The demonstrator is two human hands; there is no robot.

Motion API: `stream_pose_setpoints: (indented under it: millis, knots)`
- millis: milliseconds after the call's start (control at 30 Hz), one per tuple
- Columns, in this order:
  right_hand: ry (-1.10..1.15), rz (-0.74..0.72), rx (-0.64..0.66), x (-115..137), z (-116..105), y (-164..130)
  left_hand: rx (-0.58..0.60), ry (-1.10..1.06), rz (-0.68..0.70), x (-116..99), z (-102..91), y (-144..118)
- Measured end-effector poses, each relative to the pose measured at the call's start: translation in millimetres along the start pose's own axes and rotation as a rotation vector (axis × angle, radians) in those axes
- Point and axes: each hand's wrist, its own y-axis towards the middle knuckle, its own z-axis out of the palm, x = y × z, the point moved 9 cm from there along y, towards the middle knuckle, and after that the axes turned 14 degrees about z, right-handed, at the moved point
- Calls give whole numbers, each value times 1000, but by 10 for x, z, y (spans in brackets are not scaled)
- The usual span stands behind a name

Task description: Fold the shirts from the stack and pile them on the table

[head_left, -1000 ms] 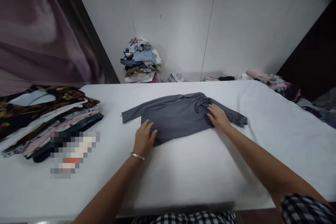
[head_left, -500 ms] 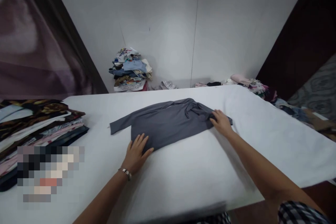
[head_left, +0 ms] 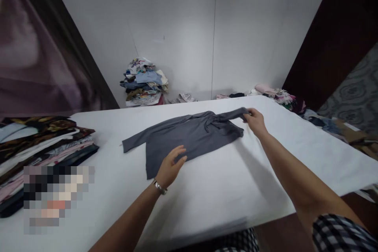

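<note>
Grey sleeve (head_left: 233, 113) (partly obscured); in right hand (head_left: 256, 121)

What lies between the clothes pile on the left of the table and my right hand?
In the head view, the grey top lies there on the white table, with one sleeve held in your right hand.

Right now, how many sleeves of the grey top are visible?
2. One sleeve lies on the white table at left; the other sleeve extends right, its end gripped and partly hidden by the right hand.
</note>
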Motion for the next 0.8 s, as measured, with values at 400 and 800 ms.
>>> stream_pose_setpoints:
  millis: [400,800]
  knots:
    - [-154,-113,343,113,1001,-717,-203,-984,-598,439,73,-60]
    - [-880,-36,128,-489,933,-72,-439,124,-216,800,-1021,-171]
